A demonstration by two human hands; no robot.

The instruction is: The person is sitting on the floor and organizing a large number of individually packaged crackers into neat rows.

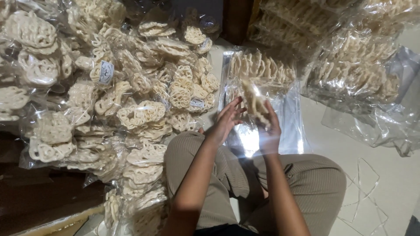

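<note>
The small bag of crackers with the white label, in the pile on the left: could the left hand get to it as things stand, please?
Probably yes: the left hand is open and empty, and the labelled bag lies on top of the pile, uncovered.

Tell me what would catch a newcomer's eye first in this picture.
First, the heap of clear plastic bags filled with pale, lacy ring-shaped crackers covering the left side. At centre, the right hand holds a stack of the same pale crackers inside a long clear plastic bag, with the left hand open beside it. More filled clear bags lie at upper right on the pale floor.
</note>
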